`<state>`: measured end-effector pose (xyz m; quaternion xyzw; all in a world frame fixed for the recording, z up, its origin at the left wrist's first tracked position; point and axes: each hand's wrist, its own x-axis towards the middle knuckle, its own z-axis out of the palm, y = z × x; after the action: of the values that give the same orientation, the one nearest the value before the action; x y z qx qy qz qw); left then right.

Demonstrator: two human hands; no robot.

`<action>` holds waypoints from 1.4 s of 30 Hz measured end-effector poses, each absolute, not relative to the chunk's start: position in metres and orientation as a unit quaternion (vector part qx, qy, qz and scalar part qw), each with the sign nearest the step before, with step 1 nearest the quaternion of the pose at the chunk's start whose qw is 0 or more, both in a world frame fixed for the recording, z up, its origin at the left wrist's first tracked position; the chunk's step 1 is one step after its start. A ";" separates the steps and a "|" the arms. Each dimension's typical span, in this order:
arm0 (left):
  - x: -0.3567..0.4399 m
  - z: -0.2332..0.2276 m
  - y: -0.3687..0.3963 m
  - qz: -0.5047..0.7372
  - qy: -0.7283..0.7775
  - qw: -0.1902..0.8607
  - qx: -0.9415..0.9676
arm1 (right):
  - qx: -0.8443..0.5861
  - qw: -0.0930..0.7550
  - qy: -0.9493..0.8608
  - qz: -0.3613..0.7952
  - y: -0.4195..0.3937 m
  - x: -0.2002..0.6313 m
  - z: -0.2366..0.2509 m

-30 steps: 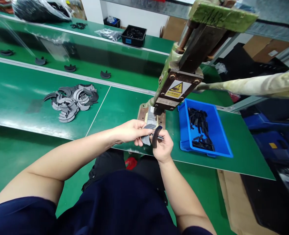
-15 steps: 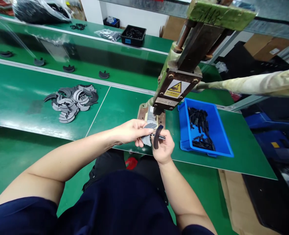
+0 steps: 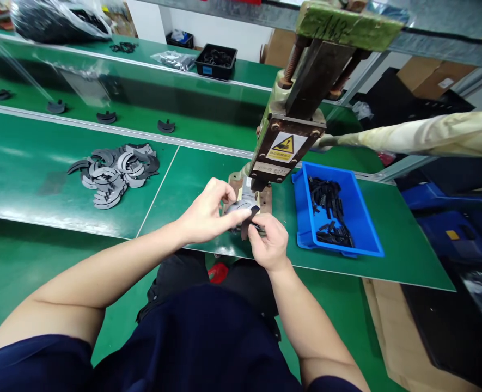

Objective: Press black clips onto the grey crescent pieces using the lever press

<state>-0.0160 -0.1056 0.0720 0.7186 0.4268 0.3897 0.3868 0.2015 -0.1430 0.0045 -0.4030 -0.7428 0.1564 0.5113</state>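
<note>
Both my hands meet at the near edge of the green table, just in front of the base of a hand press [image 3: 284, 149]. My left hand [image 3: 208, 215] pinches a small stack of grey crescent-shaped pieces [image 3: 241, 207] from above. My right hand [image 3: 270, 245] grips a dark curved piece [image 3: 246, 226] right under that stack, touching it. A small black part sticks out between my right fingers; I cannot make out its shape.
A heap of grey crescent pieces [image 3: 112, 171] lies to the left on the table. A blue bin [image 3: 359, 218] with small black parts stands to the right of the press. The press lever [image 3: 420, 133] reaches out to the right. Single pieces lie on the belt [image 3: 165, 126] behind.
My left hand has lifted and turned the grey stack toward the press. My right hand has tilted the dark piece down and brought it under the stack.
</note>
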 end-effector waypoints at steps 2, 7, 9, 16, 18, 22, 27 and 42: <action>-0.015 0.071 -0.109 0.371 0.397 0.308 0.781 | -0.398 0.504 -0.753 0.141 -0.142 0.201 0.005; -0.011 0.059 -0.105 0.364 0.404 0.350 0.763 | -0.388 0.502 -0.762 0.129 -0.144 0.203 0.007; -0.011 0.055 -0.103 0.377 0.423 0.417 0.711 | -0.391 0.504 -0.758 0.134 -0.145 0.204 0.007; -0.030 0.032 -0.075 0.320 0.404 0.665 0.541 | -0.451 0.486 -0.724 0.190 -0.149 0.216 -0.001; -0.041 0.015 -0.049 0.385 0.462 0.648 0.467 | -0.473 0.492 -0.703 0.199 -0.155 0.229 -0.004; -0.058 -0.017 0.026 0.420 0.598 0.599 0.328 | -0.507 0.503 -0.671 0.197 -0.171 0.260 -0.006; -0.055 -0.012 0.125 0.451 0.617 0.565 0.310 | -0.533 0.502 -0.658 0.178 -0.188 0.286 -0.002; -0.075 -0.058 0.114 0.455 0.567 0.502 0.469 | -0.746 0.154 -0.634 0.133 -0.123 0.463 0.008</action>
<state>-0.0754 0.1145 -0.0582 0.4691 0.5668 0.4551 0.5016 0.4629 -0.1225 0.0076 -0.7459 -0.6341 0.1331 0.1541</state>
